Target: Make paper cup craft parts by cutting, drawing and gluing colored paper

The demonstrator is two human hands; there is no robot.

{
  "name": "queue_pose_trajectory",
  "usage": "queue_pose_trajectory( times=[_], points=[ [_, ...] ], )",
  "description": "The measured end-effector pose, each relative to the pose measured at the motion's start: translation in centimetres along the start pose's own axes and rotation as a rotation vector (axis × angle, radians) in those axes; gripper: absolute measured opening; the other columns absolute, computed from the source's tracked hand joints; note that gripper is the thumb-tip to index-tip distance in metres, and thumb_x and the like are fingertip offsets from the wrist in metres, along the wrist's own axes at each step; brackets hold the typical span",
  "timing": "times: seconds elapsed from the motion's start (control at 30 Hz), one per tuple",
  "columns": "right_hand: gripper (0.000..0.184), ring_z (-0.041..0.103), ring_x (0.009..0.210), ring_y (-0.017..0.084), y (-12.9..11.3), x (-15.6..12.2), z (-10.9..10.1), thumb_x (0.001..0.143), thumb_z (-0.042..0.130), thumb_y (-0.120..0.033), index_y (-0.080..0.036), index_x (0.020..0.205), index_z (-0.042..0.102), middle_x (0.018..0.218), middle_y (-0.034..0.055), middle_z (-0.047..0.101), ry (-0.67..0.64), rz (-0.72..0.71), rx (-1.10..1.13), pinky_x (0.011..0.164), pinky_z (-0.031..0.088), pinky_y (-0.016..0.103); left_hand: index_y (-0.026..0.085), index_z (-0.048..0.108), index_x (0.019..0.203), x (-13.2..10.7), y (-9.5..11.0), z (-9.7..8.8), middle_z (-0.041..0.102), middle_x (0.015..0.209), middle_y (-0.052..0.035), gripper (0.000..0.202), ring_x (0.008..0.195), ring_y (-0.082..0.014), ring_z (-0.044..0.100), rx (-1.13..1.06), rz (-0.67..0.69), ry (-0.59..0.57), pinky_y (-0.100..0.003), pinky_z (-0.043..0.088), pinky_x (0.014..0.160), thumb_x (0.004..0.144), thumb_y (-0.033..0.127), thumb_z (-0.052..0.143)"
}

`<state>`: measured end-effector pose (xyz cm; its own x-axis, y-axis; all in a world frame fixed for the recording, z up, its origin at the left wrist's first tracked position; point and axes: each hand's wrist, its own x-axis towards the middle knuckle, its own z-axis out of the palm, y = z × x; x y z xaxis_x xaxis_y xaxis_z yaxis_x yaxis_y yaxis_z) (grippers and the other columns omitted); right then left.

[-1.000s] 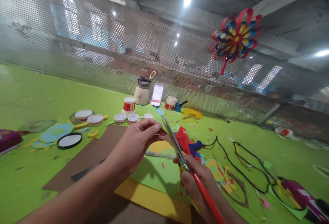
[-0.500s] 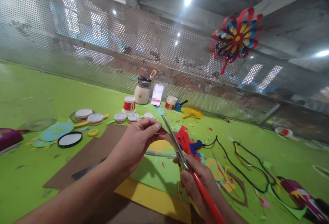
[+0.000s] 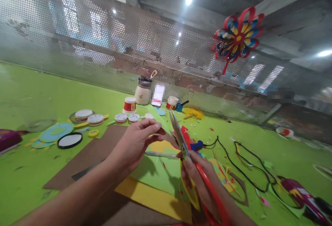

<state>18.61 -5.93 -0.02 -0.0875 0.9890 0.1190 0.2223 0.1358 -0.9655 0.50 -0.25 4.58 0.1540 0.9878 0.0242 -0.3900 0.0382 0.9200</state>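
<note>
My left hand (image 3: pixel 135 139) pinches a light green paper piece (image 3: pixel 161 119) between thumb and fingertips. My right hand (image 3: pixel 204 167) grips scissors (image 3: pixel 183 137) by a handle with one red and one yellow loop. The blades point away from me and stand slightly apart, just right of the paper. Below both hands lie a light green sheet (image 3: pixel 153 172), a yellow paper strip (image 3: pixel 153 196) and a thin clear pen-like rod (image 3: pixel 159 154). Brown cardboard (image 3: pixel 85 160) is underneath.
Red paper scraps (image 3: pixel 184 133) and a blue glue gun nozzle-like piece (image 3: pixel 197 145) with a black cord (image 3: pixel 228 165) lie to the right. White-lidded tubs (image 3: pixel 129 105), a kettle (image 3: pixel 142 92) and a phone (image 3: pixel 157 95) stand behind. A purple tool (image 3: pixel 298 193) lies far right.
The scissor blades have spread from nearly closed, and the scissors have shifted slightly right, away from the paper. The left hand keeps its pinch almost in place.
</note>
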Motion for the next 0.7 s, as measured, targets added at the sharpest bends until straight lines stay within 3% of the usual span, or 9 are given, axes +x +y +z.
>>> queue_pose_trajectory(
  times=[0.1,0.23,0.53,0.7],
  points=[
    [0.044,0.052,0.057,0.012,-0.6,0.3,-0.3,0.085,0.052,-0.058,-0.017,0.101,0.056,0.067,0.0002,0.053,-0.022,0.041,0.188,0.055,0.044,0.025,0.014,0.064,0.066,0.0,0.0,-0.1,0.064,0.07,-0.002,0.015,0.066,-0.0101,0.057,0.022,-0.002,-0.02,-0.02,0.047,0.066,0.078,0.023,0.066],
    [0.029,0.056,0.07,0.013,-1.8,0.4,-0.4,0.086,0.059,-0.042,-0.019,0.104,0.054,0.079,0.0016,0.057,-0.01,-0.039,0.282,0.068,0.047,0.027,0.014,0.066,0.065,-0.2,-0.3,0.0,0.064,0.07,-0.0022,0.018,0.068,-0.0115,0.058,0.045,-0.001,-0.096,-0.022,0.047,0.066,0.079,0.025,0.065],
    [0.027,0.057,0.064,0.012,-3.0,0.3,0.3,0.08,0.063,-0.027,-0.022,0.104,0.054,0.081,-0.0008,0.058,0.063,-0.174,0.414,0.062,0.049,0.028,0.016,0.07,0.069,-0.7,-1.2,0.6,0.064,0.071,-0.0033,0.017,0.072,-0.0148,0.057,0.173,-0.034,-0.332,-0.029,0.046,0.074,0.081,0.026,0.062],
    [0.026,0.055,0.058,0.011,-3.1,0.0,0.2,0.079,0.063,-0.025,-0.021,0.102,0.054,0.075,-0.0027,0.057,0.065,-0.168,0.38,0.056,0.047,0.027,0.017,0.07,0.067,-0.8,-1.4,0.7,0.061,0.067,-0.0025,0.019,0.069,-0.0143,0.053,0.223,0.008,-0.372,-0.027,0.044,0.07,0.082,0.023,0.06]
  ],
)
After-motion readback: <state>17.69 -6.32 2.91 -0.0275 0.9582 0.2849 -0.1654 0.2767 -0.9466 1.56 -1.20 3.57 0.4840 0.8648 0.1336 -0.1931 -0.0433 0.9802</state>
